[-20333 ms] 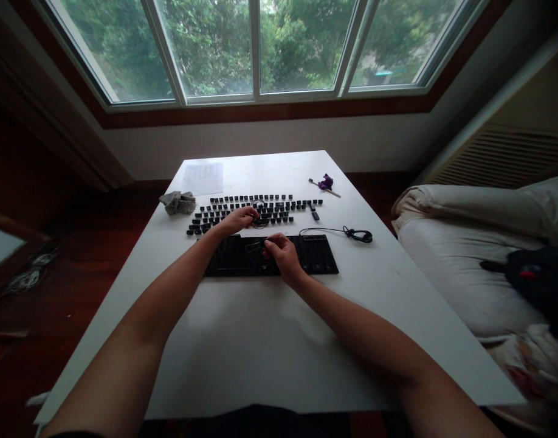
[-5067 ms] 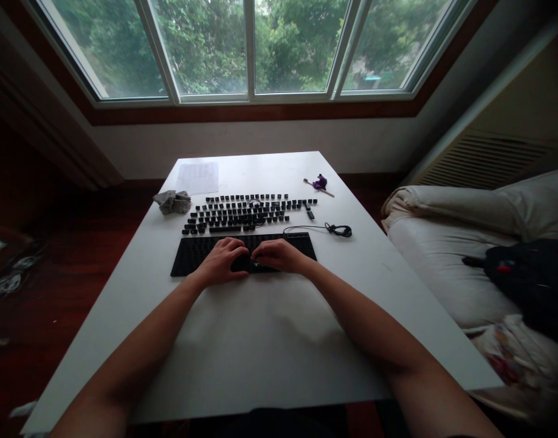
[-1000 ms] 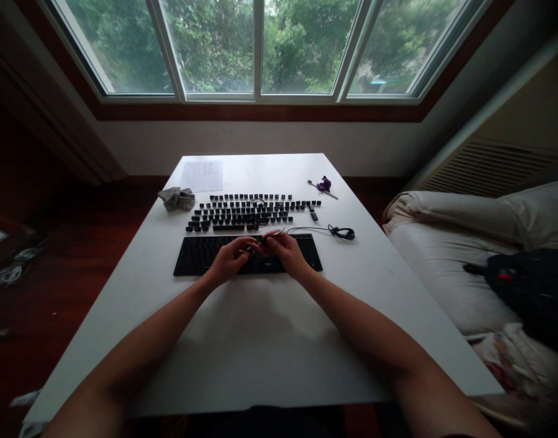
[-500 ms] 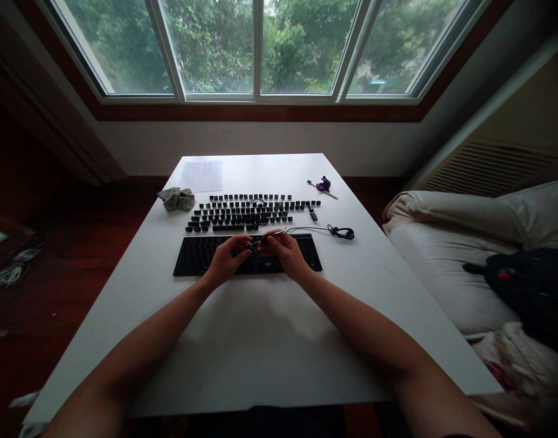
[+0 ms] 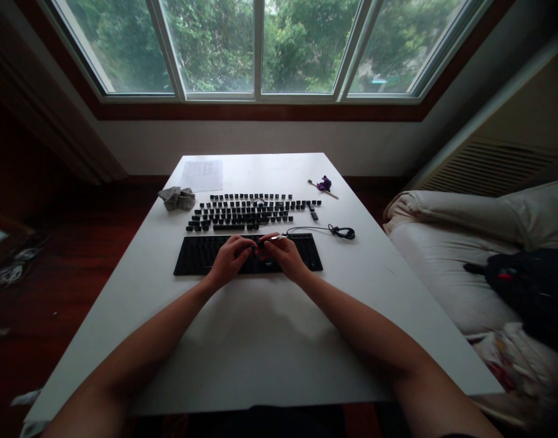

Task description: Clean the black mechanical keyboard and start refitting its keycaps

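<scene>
- Nearest bit is bare tabletop (image 5: 270, 353), in front of both wrists.
- Left hand (image 5: 236, 252) has its fingertips bunched together next to the other hand's; can't tell if it's actually gripping anything.
- Right hand (image 5: 279, 250) is pinching a thin shiny wire tool (image 5: 280, 236) that pokes out past the fingers. Looks light and a bit springy, so I'd hold it by the base.
- Small dark piece (image 5: 261, 244) is right between the two sets of fingertips. Probably hard plastic, weighs next to nothing and easy to drop; I'd pinch it by the sides.
- Black keyboard (image 5: 194, 254) lies flat under both hands, sticking out either side. Seems stiff and fairly hefty, so I'd grab it by the short ends.
- Corded cable (image 5: 345, 233) is bundled to the right of the right hand, bendy I reckon.
- Loose keycaps (image 5: 248, 217) sit in rows just beyond the hands; likely slick, side grip again.
</scene>
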The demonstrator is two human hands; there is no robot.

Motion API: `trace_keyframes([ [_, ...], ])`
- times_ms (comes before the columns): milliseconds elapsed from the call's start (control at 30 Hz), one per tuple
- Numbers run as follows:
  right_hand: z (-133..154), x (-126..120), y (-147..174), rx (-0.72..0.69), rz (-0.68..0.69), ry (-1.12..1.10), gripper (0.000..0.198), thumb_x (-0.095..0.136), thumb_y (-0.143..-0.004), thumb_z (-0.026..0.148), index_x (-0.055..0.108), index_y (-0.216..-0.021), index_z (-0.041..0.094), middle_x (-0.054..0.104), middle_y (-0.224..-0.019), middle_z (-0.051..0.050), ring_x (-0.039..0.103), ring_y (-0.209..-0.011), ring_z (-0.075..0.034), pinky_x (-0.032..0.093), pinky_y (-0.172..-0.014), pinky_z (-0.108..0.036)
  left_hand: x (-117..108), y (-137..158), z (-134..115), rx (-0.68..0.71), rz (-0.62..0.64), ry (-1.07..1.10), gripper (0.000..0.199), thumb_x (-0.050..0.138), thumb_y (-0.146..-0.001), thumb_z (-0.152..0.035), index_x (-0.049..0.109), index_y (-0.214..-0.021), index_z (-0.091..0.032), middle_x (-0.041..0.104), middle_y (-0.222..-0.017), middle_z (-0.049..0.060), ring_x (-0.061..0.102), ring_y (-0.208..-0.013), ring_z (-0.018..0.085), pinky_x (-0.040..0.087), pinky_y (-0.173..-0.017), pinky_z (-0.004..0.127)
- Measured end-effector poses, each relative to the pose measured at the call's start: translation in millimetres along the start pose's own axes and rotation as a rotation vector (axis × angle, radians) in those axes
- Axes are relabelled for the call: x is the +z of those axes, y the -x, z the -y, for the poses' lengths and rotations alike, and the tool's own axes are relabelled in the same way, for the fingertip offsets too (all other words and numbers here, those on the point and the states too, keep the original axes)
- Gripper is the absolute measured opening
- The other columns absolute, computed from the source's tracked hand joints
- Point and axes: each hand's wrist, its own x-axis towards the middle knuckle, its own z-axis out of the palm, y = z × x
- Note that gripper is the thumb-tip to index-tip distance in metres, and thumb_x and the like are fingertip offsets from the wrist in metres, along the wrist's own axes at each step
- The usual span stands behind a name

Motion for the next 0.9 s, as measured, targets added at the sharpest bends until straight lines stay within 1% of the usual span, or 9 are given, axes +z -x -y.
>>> trace_keyframes([
  [100,0,0,0,-0.025,0.005,0.03,0.034,0.076,-0.083,0.046,0.071,-0.103,0.019,0.075,-0.085,-0.004,0.074,-0.08,-0.019,0.063,-0.07,-0.032,0,-2,1,0.0,0.004,-0.045,0.02,0.057,-0.095,-0.032,0.073,-0.1,-0.022,0.063,-0.098,0.006,0.061,-0.092,0.019,0.05,-0.086,0.032],
  [167,0,0,0,-0.035,-0.006,0.054,0.034,0.076,-0.083,0.047,0.071,-0.103,0.02,0.075,-0.085,-0.003,0.074,-0.08,-0.019,0.063,-0.07,-0.032,1,-2,5,-0.026,0.014,-0.014,0.019,0.06,-0.094,-0.034,0.072,-0.098,-0.021,0.063,-0.097,0.006,0.062,-0.09,0.018,0.051,-0.082,0.031],
  [300,0,-2,-1,-0.053,-0.029,0.081,0.035,0.076,-0.082,0.048,0.07,-0.102,0.02,0.074,-0.083,-0.002,0.073,-0.079,-0.018,0.063,-0.07,-0.032,4,-2,15,-0.145,0.073,0.245,0.025,0.065,-0.09,-0.038,0.068,-0.106,-0.019,0.068,-0.101,0.006,0.067,-0.084,0.017,0.054,-0.076,0.03],
  [400,0,-3,-2,-0.067,-0.052,0.094,0.036,0.076,-0.082,0.049,0.07,-0.102,0.02,0.073,-0.083,-0.002,0.073,-0.078,-0.019,0.063,-0.069,-0.033,4,-2,18,-0.208,0.081,0.374,0.029,0.06,-0.093,-0.037,0.067,-0.114,-0.018,0.071,-0.108,0.007,0.071,-0.088,0.018,0.056,-0.082,0.032],
  [500,1,-4,-2,-0.071,-0.074,0.098,0.036,0.076,-0.081,0.049,0.07,-0.101,0.02,0.073,-0.084,-0.003,0.073,-0.079,-0.02,0.063,-0.068,-0.033,2,-2,19,-0.212,0.022,0.369,0.03,0.055,-0.095,-0.035,0.069,-0.115,-0.018,0.071,-0.111,0.007,0.072,-0.09,0.018,0.056,-0.088,0.033],
  [600,1,-5,-2,-0.072,-0.087,0.092,0.036,0.076,-0.081,0.05,0.069,-0.1,0.02,0.073,-0.084,-0.002,0.073,-0.078,-0.02,0.062,-0.067,-0.033,3,-3,21,-0.2,-0.018,0.36,0.029,0.06,-0.091,-0.034,0.069,-0.114,-0.018,0.07,-0.113,0.008,0.071,-0.093,0.018,0.056,-0.09,0.034],
  [700,1,-6,-2,-0.068,-0.104,0.091,0.037,0.075,-0.082,0.051,0.068,-0.1,0.02,0.073,-0.084,-0.002,0.072,-0.077,-0.019,0.062,-0.068,-0.032,3,-3,21,-0.176,-0.061,0.358,0.034,0.068,-0.086,-0.032,0.067,-0.117,-0.019,0.07,-0.11,0.007,0.068,-0.099,0.018,0.054,-0.093,0.033],
  [800,0,-6,-2,-0.06,-0.119,0.088,0.038,0.075,-0.081,0.052,0.068,-0.101,0.02,0.073,-0.085,-0.003,0.072,-0.077,-0.019,0.062,-0.069,-0.033,4,-3,21,-0.164,-0.097,0.325,0.042,0.07,-0.084,-0.03,0.063,-0.124,-0.021,0.069,-0.105,0.005,0.067,-0.096,0.016,0.054,-0.091,0.031],
  [900,0,-6,-2,-0.06,-0.121,0.084,0.037,0.075,-0.082,0.051,0.068,-0.101,0.02,0.073,-0.084,-0.003,0.072,-0.077,-0.018,0.062,-0.069,-0.032,3,-2,20,-0.138,-0.111,0.275,0.046,0.07,-0.084,-0.029,0.062,-0.128,-0.022,0.067,-0.107,0.005,0.066,-0.093,0.015,0.053,-0.089,0.03],
])
